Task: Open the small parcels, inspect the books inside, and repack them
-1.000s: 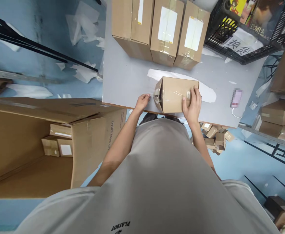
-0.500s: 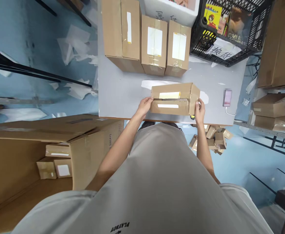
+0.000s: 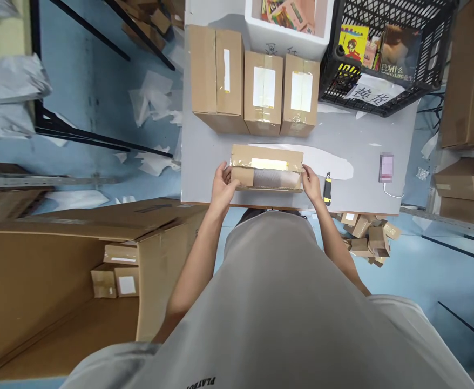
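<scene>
A small cardboard box (image 3: 266,153) lies in front of me near the table's front edge, its top slit lengthwise and its near flap folded down. Through the gap shows something greyish (image 3: 277,178) whose kind I cannot make out. My left hand (image 3: 223,188) grips the box's left end, thumb on the near side and fingers at the corner. At the right end, my right hand (image 3: 312,185) pinches the corner by the opening. A yellow and black utility knife (image 3: 327,189) lies just right of that hand.
Three taped cartons (image 3: 263,92) stand behind, beside a white foam bin (image 3: 288,32) and a black crate (image 3: 383,97) of books. A phone (image 3: 386,167) with a cable lies at the right. On the floor stands a large open carton (image 3: 172,259) holding smaller boxes.
The box's near flap has swung open, exposing the inside. Both hands and the box have shifted left, and the utility knife is now uncovered. My view has shifted too.
</scene>
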Tool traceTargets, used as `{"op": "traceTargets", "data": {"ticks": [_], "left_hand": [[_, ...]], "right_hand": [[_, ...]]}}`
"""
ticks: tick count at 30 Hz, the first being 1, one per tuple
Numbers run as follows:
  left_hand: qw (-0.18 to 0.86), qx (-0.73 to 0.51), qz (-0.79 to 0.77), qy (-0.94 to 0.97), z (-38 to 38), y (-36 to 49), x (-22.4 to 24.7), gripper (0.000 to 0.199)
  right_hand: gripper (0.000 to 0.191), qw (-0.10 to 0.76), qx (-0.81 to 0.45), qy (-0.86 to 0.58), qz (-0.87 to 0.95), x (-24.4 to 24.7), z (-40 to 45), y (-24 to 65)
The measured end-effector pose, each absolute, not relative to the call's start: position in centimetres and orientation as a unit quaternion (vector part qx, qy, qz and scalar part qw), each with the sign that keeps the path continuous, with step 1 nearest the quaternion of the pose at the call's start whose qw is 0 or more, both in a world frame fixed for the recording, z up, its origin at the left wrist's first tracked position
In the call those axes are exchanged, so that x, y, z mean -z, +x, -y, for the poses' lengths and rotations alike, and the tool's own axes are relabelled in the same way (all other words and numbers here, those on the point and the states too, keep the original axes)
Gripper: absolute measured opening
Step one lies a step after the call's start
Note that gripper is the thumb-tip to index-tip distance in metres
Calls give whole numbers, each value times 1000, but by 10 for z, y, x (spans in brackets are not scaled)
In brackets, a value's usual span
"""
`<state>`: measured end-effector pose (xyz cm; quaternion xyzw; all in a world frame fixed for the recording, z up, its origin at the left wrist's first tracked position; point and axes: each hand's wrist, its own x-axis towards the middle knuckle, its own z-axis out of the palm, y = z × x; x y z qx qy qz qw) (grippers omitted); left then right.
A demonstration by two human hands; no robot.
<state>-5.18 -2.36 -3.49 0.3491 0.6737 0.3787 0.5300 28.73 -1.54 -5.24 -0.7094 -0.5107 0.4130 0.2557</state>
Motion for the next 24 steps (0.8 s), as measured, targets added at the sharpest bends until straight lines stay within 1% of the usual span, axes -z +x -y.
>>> {"op": "traceTargets", "data": {"ticks": [2,4,9,13,17,20,24], "left_hand": [[520,-374,-680,357,30,-53,37,105],[497,-366,-689,380,38,-54,36,107],[442,-338,-697,452,60,-55,29,108],[442,-294,-684,500,81,-58,27,107],[451,-228,-669,545,97,-58,27,106],[442,-198,-672,559,100,-55,28,107],[415,-164,-678,584,91,-49,28,113]], "right_hand": [[73,289,-409,-697,514,45,12,293],[75,311,-400,-678,533,38,8,296],[68,334,-348,-673,561,30,-17,296],[63,349,-326,-678,558,32,-53,284],[62,370,-357,-633,579,36,-83,263],[65,376,-386,-596,596,38,-94,248],[65,360,-364,-638,575,36,-96,244]]}}
